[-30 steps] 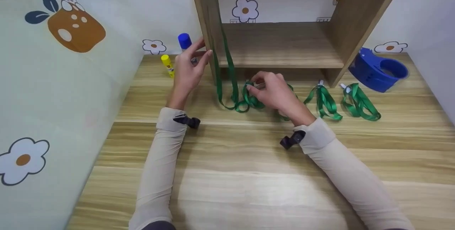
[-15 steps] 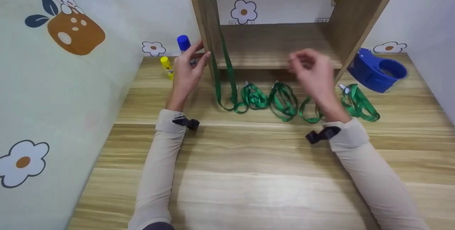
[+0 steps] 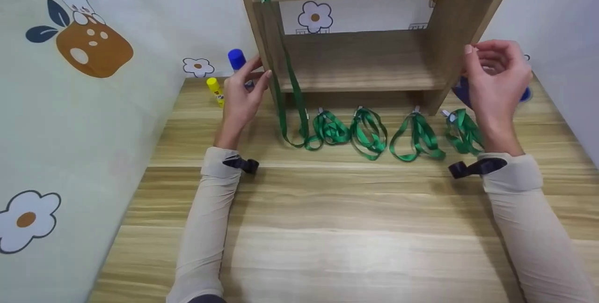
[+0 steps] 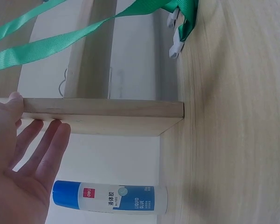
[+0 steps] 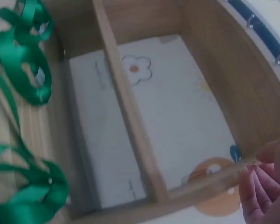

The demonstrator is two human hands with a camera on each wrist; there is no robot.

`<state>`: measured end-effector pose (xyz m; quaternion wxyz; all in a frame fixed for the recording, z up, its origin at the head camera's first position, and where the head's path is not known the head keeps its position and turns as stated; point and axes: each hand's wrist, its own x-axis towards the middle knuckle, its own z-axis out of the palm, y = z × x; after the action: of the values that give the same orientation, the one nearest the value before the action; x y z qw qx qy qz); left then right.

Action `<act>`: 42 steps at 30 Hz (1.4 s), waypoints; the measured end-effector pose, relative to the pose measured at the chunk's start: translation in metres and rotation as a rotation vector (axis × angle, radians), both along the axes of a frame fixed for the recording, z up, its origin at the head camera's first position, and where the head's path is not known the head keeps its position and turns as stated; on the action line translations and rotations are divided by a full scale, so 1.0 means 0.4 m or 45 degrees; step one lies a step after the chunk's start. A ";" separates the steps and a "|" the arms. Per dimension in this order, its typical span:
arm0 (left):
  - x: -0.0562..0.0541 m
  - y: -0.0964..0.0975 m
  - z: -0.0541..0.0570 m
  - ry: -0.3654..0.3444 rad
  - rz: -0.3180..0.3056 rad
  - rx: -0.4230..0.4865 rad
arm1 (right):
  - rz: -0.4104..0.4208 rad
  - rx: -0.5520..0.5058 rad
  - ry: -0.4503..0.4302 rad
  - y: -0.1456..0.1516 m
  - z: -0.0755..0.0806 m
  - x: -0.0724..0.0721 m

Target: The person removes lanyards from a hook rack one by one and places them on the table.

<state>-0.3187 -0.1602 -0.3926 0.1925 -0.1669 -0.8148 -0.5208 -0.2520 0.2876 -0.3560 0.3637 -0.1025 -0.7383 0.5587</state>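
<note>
A wooden rack [image 3: 365,62] with a shelf and a row of metal hooks stands at the back of the table. At its left panel, my left hand [image 3: 241,99] holds the edge, thumb in front and fingers on the outer face. My right hand [image 3: 498,83] is at the right panel, its thumb and fingers on either side of the edge in the blurred right wrist view. A green lanyard [image 3: 294,83] hangs from the leftmost hook, its lower end reaching the table. Several coiled green lanyards [image 3: 368,132] with white clips lie in a row before the rack.
Beside my left hand stand a blue-capped liquid glue bottle [image 4: 135,198] and a yellow glue stick [image 3: 215,91]. A blue tape dispenser [image 3: 461,91] sits behind my right hand, partly hidden. Patterned walls border the wooden tabletop [image 3: 351,228].
My right hand has left the coiled lanyards and moved right to the rack's right panel. My left hand stays at the left panel. The head view has shifted slightly.
</note>
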 end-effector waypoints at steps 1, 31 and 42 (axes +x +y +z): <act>0.000 -0.001 0.000 0.000 0.001 0.001 | -0.007 0.008 -0.007 0.008 -0.005 -0.003; 0.078 0.104 0.123 0.152 0.205 0.047 | -0.083 0.243 -0.142 0.025 -0.061 -0.036; 0.115 0.175 0.130 0.171 0.348 -0.479 | -0.067 0.233 -0.167 0.034 -0.069 -0.035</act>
<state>-0.2726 -0.0901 -0.3407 0.2804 -0.1221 -0.8979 -0.3166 -0.2661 0.3012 -0.3835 0.3370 -0.1244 -0.8056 0.4712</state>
